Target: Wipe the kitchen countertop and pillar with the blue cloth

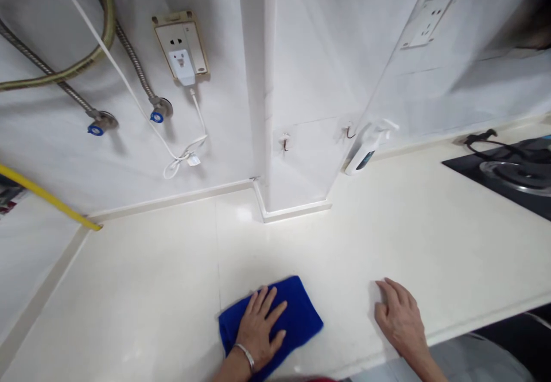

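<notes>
My left hand lies flat on a folded blue cloth, fingers spread, with a silver bracelet at the wrist. The cloth is spread on the white countertop, and part of it is hidden beneath the palm. To the right, my right hand rests near the counter's front edge, apart from the cloth. Its fingers are loosely bent, the thumb stands off from them, and no object shows in it.
A white spray bottle stands by the wall, right of the jutting pillar. A black cooktop lies at the right. Behind are a plugged socket, a hanging white cord, blue-capped valves and a yellow pipe.
</notes>
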Motion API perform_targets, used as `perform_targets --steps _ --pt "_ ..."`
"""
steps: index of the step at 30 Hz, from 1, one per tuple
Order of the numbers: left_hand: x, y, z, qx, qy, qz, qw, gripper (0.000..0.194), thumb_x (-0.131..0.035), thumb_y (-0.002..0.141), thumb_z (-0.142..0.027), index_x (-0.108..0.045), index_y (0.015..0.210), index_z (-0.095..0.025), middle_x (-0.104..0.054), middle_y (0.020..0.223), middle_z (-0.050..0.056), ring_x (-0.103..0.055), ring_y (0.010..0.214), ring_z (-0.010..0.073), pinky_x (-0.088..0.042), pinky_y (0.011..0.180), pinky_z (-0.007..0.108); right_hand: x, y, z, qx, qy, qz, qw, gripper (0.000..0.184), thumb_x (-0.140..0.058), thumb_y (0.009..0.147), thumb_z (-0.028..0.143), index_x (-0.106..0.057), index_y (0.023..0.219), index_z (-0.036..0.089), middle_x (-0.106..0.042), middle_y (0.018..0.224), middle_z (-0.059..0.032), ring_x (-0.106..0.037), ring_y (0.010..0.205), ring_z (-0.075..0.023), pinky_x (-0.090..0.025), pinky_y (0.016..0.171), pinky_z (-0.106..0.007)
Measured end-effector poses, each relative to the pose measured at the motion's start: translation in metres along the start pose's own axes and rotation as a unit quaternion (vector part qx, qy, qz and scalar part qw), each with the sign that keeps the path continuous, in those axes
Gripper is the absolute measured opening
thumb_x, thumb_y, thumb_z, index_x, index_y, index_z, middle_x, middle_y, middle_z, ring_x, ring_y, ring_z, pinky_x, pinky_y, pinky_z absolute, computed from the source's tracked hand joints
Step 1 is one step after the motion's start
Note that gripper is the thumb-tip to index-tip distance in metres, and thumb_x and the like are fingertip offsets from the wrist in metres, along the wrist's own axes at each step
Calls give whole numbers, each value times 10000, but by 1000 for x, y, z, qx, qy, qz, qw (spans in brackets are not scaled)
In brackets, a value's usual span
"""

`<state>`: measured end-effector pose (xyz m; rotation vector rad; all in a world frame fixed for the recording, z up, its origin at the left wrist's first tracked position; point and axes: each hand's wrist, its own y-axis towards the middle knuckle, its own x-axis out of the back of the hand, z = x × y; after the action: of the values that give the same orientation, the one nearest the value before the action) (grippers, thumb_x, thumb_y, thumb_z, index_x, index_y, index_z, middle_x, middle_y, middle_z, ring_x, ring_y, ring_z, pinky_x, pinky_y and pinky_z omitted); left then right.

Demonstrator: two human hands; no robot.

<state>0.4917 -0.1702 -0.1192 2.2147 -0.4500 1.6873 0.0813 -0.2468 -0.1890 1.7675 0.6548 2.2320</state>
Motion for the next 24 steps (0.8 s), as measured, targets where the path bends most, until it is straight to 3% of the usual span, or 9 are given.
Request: perform_targets --steps 4,12,19,24 --pt "12 33 46 73 37 -46 996 613 -463 938 -364 -255 1514 -370 -255 1627 41 -245 1488 290 -326 1182 554 2 0 2 -11 -2 10 1000 468 -435 827 226 -474 1286 144 -506 1296 -165 -446 1270 -341 -393 1070 -536" --pt "24 143 126 229 46 -100 967 521 -367 959 -397 -398 1474 -323 -326 1602 46 -258 1482 289 -252 1218 527 9 1 6 -29 1 33 999 468 -416 841 240 -461 1300 164 -500 1315 -146 -448 1278 -333 -398 1072 -534" --pt "31 238 175 263 42 -101 959 555 -421 911 -350 -435 1459 -269 -337 1596 59 -234 1484 296 -216 1227 533 10 2 4 -14 -19 35 999 467 -408 849 262 -455 1303 162 -499 1323 -154 -484 1238 -351 -414 1037 -542" --pt "33 283 197 273 46 -120 953 523 -476 858 -360 -571 1338 -172 -372 1564 96 -265 1456 308 -214 1232 513 14 3 4 -12 -29 45 999 456 -411 843 250 -456 1289 166 -511 1303 -157 -496 1217 -365 -434 994 -537"
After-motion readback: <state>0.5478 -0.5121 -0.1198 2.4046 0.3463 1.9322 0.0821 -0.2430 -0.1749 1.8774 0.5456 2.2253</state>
